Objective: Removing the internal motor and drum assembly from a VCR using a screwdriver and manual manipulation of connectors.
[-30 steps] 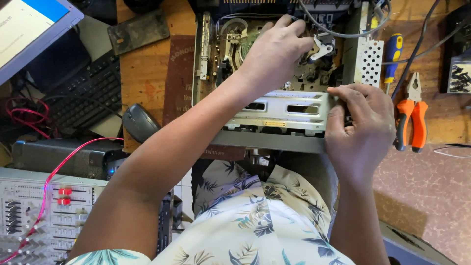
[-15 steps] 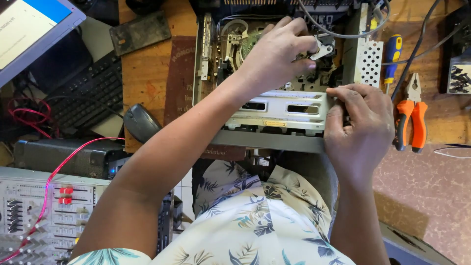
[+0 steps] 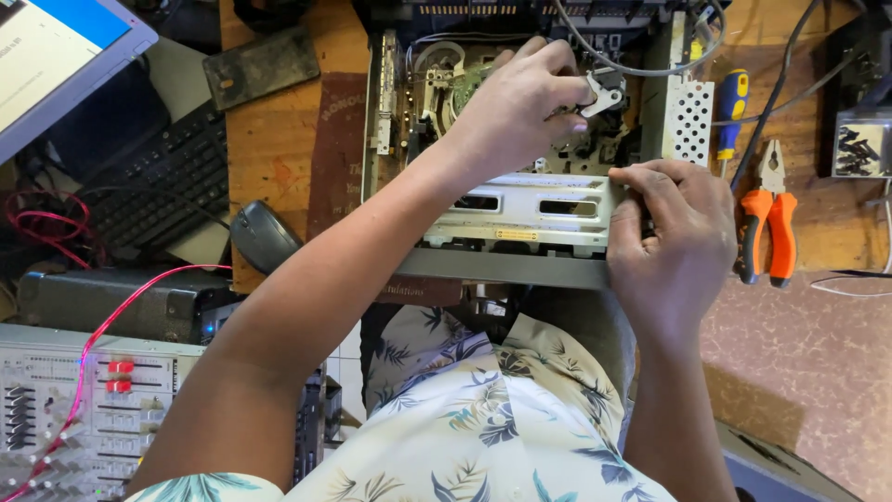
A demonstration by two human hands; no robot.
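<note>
My left hand (image 3: 520, 112) reaches into the open video deck (image 3: 520, 139) on the desk (image 3: 269, 149), fingers closed around its mechanism. My right hand (image 3: 674, 232) pinches the metal tray's (image 3: 525, 209) right edge; orange pliers (image 3: 769, 223) lie just beyond.

Hidden and cut-off parts around the opened player

The left hand (image 3: 520, 112) covers the middle of the mechanism (image 3: 446, 79), so what its fingertips touch cannot be told. The right hand (image 3: 674, 237) hides the right end of the pale tray front (image 3: 520, 209). The monitor (image 3: 56, 56), far left, and the mixer (image 3: 84, 409), near left, run off the edge. Small black parts in the far-right box (image 3: 859, 144) are too small to tell.
</note>
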